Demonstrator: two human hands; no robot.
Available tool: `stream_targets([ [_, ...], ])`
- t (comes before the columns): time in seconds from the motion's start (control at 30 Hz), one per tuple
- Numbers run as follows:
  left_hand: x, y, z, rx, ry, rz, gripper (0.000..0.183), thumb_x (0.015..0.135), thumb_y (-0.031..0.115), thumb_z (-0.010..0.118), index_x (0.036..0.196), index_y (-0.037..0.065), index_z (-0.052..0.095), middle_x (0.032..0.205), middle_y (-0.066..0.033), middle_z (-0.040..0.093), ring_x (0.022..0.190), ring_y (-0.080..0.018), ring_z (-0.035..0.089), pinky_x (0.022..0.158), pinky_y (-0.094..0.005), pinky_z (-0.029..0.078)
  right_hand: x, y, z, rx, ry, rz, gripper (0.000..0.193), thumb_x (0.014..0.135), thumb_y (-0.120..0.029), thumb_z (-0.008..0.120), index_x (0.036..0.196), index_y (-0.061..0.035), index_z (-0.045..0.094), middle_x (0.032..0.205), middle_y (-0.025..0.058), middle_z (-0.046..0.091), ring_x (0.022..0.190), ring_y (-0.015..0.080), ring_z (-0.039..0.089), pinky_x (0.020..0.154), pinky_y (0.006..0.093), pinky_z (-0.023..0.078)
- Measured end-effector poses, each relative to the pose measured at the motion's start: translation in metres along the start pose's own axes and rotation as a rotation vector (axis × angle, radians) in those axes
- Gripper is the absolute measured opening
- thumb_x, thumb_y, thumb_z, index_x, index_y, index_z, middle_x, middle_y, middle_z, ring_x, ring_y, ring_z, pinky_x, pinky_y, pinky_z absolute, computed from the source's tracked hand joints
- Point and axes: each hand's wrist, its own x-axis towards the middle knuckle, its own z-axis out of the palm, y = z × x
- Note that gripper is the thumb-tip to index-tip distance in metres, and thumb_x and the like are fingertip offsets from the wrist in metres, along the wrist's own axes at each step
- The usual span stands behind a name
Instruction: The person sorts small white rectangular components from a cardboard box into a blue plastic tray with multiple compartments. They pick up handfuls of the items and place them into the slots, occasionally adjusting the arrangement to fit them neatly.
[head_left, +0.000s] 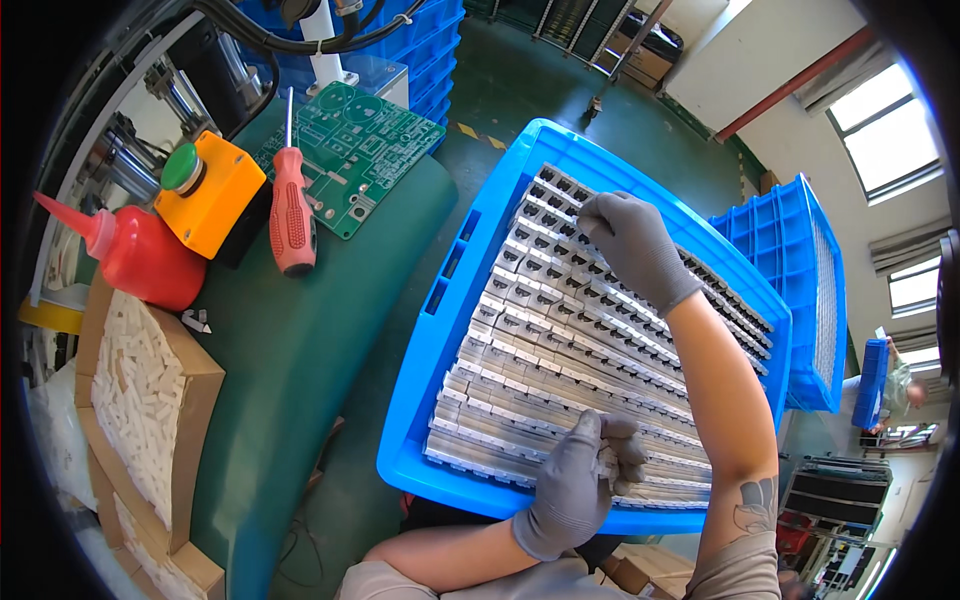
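A blue plastic crate point(415, 395) stands before me, filled with long rows of small grey blocks point(500, 405). Black pieces point(535, 240) sit on the blocks in the far rows, while the near rows look plain grey. My right hand point(640, 245), in a grey knitted glove, reaches over the far rows. Its fingers are pinched together at the blocks; what lies between them is hidden. Above the near rows, my gloved left hand point(575, 490) is closed with its fingers curled around small pale parts point(607, 465), only partly visible.
Left of the crate, a green-topped bench point(350, 300) holds a screwdriver point(292, 215), circuit board point(365, 150), orange box with green button point(205, 190), red squeeze bottle point(150, 255) and carton of white pieces point(140, 400). Blue crates point(800, 290) stand right. A person point(905, 385) is far right.
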Motion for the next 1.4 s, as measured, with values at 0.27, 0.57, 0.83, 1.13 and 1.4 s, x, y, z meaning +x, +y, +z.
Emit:
stream_targets([
  [0.27, -0.001, 0.0, 0.0, -0.019, -0.019, -0.026, 0.049, 0.109, 0.045, 0.033, 0.115, 0.004, 0.06, 0.089, -0.0073, 0.067, 0.073, -0.015, 0.061, 0.065, -0.0279, 0.047, 0.0, -0.001, -0.001, -0.031, -0.06, 0.07, 0.014, 0.088, -0.015, 0.066, 0.086, -0.0022, 0.071, 0.087, 0.0172, 0.067, 0.083, 0.0357, 0.066, 0.078, 0.0439, 0.053],
  [0.57, -0.002, 0.0, 0.001, -0.027, -0.027, -0.02, 0.05, 0.109, 0.045, 0.033, 0.115, 0.003, 0.06, 0.089, -0.0077, 0.068, 0.074, -0.0151, 0.061, 0.066, -0.0276, 0.047, -0.003, -0.004, -0.01, -0.104, -0.015, 0.065, 0.013, 0.087, -0.013, 0.064, 0.094, -0.0061, 0.073, 0.096, 0.0139, 0.067, 0.086, 0.0342, 0.066, 0.079, 0.0435, 0.054],
  [0.83, 0.001, -0.003, -0.004, -0.022, -0.048, -0.004, 0.048, 0.106, 0.05, 0.039, 0.111, 0.008, 0.062, 0.089, -0.0058, 0.065, 0.08, -0.0193, 0.063, 0.068, -0.0305, 0.046, -0.012, -0.007, -0.007, -0.126, -0.043, -0.059, 0.02, 0.088, -0.008, 0.06, 0.101, -0.0085, 0.075, 0.102, 0.0142, 0.067, 0.09, 0.0337, 0.067, 0.082, 0.0424, 0.055],
  [1.13, 0.008, -0.005, -0.009, -0.22, -0.228, 0.104, 0.055, 0.108, 0.048, 0.033, 0.135, 0.004, 0.053, 0.125, -0.0136, 0.066, 0.114, -0.025, 0.063, 0.097, -0.0382, 0.049, -0.056, -0.07, -0.05, 0.259, 0.033, -0.055, 0.021, 0.084, -0.002, 0.068, 0.105, -0.0052, 0.072, 0.096, 0.0138, 0.065, 0.085, 0.0309, 0.065, 0.077, 0.0378, 0.053],
  [1.4, 0.008, -0.004, 0.001, -0.226, -0.163, 0.086, 0.059, 0.109, 0.046, 0.022, 0.145, 0.004, 0.043, 0.136, -0.0141, 0.057, 0.127, -0.0249, 0.056, 0.108, -0.0417, 0.044, -0.139, -0.088, -0.081, 0.071, -0.314, -0.329, 0.028, 0.072, -0.015, 0.074, 0.1, -0.0157, 0.073, 0.115, 0.0067, 0.061, 0.11, 0.0301, 0.057, 0.094, 0.046, 0.045],
])
